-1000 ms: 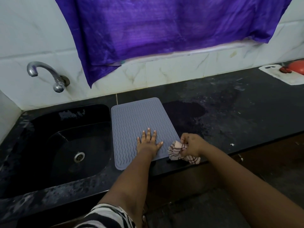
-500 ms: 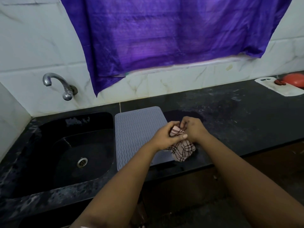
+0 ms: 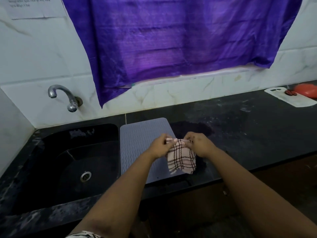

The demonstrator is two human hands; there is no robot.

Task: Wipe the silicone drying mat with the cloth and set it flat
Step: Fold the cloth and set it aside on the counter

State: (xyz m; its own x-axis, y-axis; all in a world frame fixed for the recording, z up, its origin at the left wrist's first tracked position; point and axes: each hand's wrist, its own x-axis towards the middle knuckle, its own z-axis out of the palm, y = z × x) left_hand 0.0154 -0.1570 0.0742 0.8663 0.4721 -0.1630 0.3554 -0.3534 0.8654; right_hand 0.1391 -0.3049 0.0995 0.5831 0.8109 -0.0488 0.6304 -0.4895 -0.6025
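Observation:
The grey silicone drying mat [image 3: 137, 143] with a wavy ribbed surface lies flat on the black counter, just right of the sink. A pink cloth [image 3: 182, 160] with dark check lines hangs above the mat's right edge. My left hand [image 3: 160, 146] pinches the cloth's upper left corner and my right hand [image 3: 199, 145] pinches its upper right corner, so the cloth is stretched between them and drapes down. My forearms cover the mat's near right part.
A black sink [image 3: 72, 160] with a drain sits left of the mat, under a metal tap [image 3: 63, 96]. A wet patch [image 3: 192, 129] darkens the counter right of the mat. A white cutting board [image 3: 291, 98] with a red object lies far right. A purple curtain [image 3: 180, 40] hangs above.
My left hand lifted off the mat and took hold of the cloth. Both hands then pulled the bunched cloth apart so it hangs spread between them.

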